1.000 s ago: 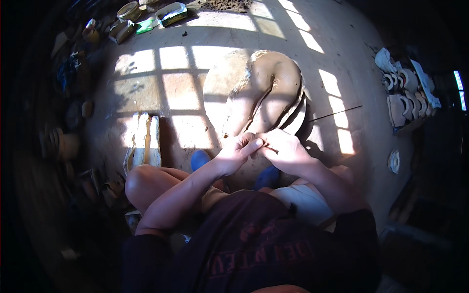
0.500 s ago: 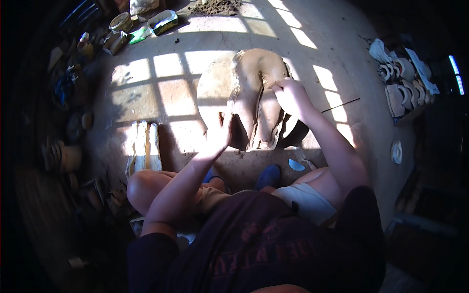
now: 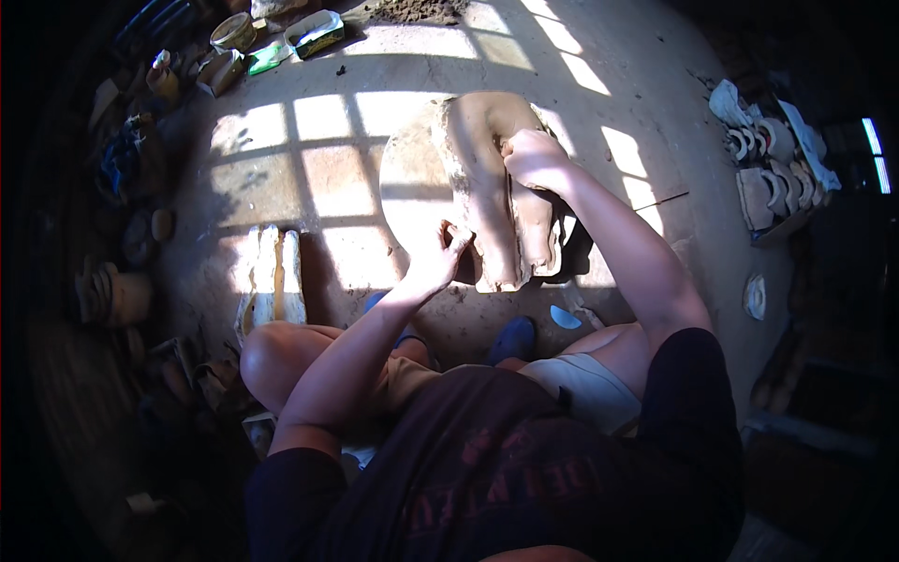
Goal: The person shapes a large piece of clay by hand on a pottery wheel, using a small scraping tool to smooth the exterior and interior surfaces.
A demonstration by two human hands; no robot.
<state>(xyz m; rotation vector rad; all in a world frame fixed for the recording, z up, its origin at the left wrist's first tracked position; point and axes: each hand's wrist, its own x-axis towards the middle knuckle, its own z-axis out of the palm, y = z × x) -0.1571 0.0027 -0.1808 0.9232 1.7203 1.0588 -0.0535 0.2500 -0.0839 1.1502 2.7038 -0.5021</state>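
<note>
The right hand has moved from the clay's right side to the groove's upper end, so the work now centres there. Its grip is curled in against the clay; whether it pinches anything, I cannot tell. The clay lies beneath that grip, over a round board, just right of the left hand, its fingers loosely parted.

Right arm reaching forward, a person keeps the right hand curled while the left hand, loosely cupped, rests nearer the torso.
</note>
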